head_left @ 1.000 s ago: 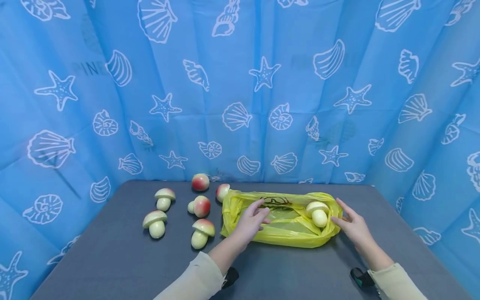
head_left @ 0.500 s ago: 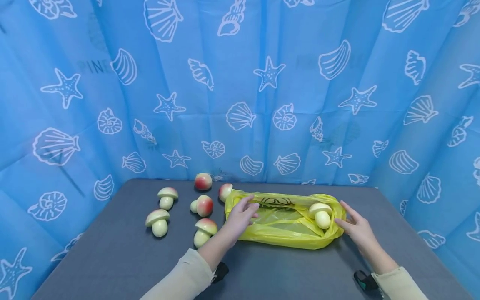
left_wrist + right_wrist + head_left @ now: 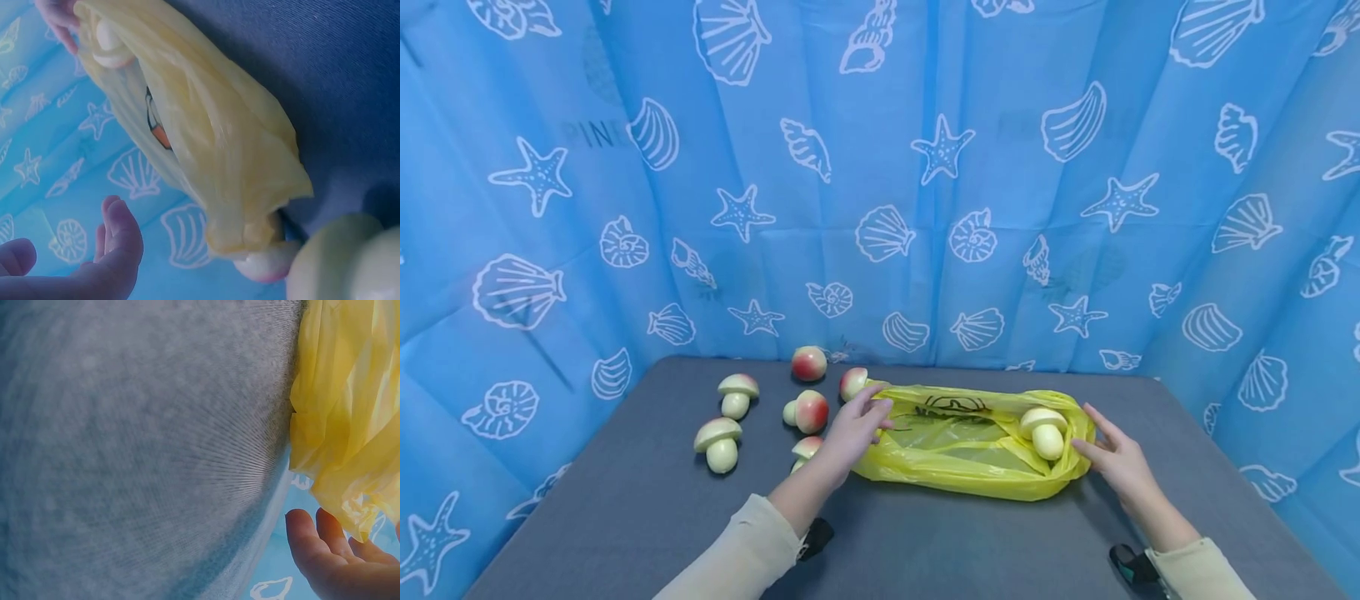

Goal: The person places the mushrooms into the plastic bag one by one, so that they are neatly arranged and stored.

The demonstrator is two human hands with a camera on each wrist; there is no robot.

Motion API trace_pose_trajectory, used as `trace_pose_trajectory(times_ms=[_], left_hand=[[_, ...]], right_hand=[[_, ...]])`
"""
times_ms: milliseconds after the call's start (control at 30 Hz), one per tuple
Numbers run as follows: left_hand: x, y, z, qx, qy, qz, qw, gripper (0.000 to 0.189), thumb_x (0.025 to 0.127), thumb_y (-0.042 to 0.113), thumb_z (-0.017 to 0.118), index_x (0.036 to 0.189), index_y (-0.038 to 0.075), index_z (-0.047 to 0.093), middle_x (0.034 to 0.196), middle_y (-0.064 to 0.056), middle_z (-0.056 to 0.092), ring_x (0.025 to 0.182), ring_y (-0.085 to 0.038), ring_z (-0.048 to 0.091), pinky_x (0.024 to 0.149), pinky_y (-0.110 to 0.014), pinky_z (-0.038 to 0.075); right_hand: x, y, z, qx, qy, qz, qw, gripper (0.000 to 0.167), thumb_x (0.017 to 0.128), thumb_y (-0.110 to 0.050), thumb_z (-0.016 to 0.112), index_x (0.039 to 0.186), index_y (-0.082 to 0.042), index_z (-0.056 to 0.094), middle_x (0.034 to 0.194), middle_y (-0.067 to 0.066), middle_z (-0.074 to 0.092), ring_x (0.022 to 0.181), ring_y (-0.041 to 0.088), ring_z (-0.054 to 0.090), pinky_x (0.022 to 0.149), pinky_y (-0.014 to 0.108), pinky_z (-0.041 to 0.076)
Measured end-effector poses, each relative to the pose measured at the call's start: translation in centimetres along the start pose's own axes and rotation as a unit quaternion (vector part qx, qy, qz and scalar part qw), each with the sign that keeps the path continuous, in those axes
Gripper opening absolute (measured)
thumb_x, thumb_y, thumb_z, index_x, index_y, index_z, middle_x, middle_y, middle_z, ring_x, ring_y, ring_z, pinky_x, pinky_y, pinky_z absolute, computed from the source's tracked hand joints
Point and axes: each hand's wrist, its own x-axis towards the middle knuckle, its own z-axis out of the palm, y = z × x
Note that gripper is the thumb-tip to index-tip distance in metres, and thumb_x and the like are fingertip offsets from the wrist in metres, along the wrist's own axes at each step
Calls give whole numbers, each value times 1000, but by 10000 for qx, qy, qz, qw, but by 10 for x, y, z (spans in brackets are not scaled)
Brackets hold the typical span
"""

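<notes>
A yellow plastic bag (image 3: 962,475) lies with its mouth open on the table, and one cream toy mushroom (image 3: 1045,433) sits inside its right end. My left hand (image 3: 852,429) hovers at the bag's left end, fingers extended and holding nothing; in the left wrist view its thumb and fingers (image 3: 122,240) stand apart. My right hand (image 3: 1120,467) is at the bag's right end, its spread fingers touching the edge. Just left of my left hand lie a red-capped mushroom (image 3: 811,412) and another mushroom (image 3: 807,448), the latter partly hidden by my forearm.
More toy mushrooms stand or lie on the grey table (image 3: 625,517): two upright ones farther left, including a pale one (image 3: 721,450), a red one (image 3: 808,364) at the back, and one (image 3: 853,382) against the bag's back left corner. A blue shell-print curtain (image 3: 820,183) hangs behind.
My left hand has moved left from over the bag's opening to its left end, now covering part of the nearest mushroom with the forearm. The right hand has stayed at the bag's right edge.
</notes>
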Motion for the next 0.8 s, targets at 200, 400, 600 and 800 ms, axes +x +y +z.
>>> trace_pose_trajectory(times_ms=[200, 400, 600, 800], left_hand=[[-2, 1, -13, 136, 158, -112, 9997, 55, 103, 27, 49, 148, 0, 34, 135, -23, 52, 110, -34, 59, 91, -47, 49], [-4, 3, -26, 291, 299, -134, 9990, 55, 103, 29, 48, 149, 2, 33, 135, -21, 52, 109, -31, 58, 92, -48, 47], [-9, 2, -35, 359, 346, 3, 9988, 56, 104, 30, 47, 150, 2, 32, 136, -21, 50, 113, -37, 55, 91, -50, 46], [-10, -1, -42, 427, 471, -14, 9980, 55, 103, 33, 48, 148, 4, 36, 137, -20, 50, 113, -35, 56, 90, -49, 47]], right_hand=[[0, -2, 1, -12, -21, 0, 10000, 74, 103, -29, 50, 156, -11, 1, 158, 25, -7, 139, 52, 15, 104, 60, 34], [-1, -2, 2, -60, -19, -15, 10000, 74, 103, -28, 50, 156, -10, 0, 157, 27, -7, 138, 52, 16, 103, 59, 35], [-2, -1, 2, -59, -35, -44, 10000, 74, 103, -27, 50, 156, -10, 0, 157, 27, -7, 138, 52, 16, 104, 59, 34], [-1, -1, 1, -57, -10, 13, 10000, 74, 103, -28, 50, 156, -10, 0, 157, 26, -7, 139, 52, 15, 104, 60, 33]])
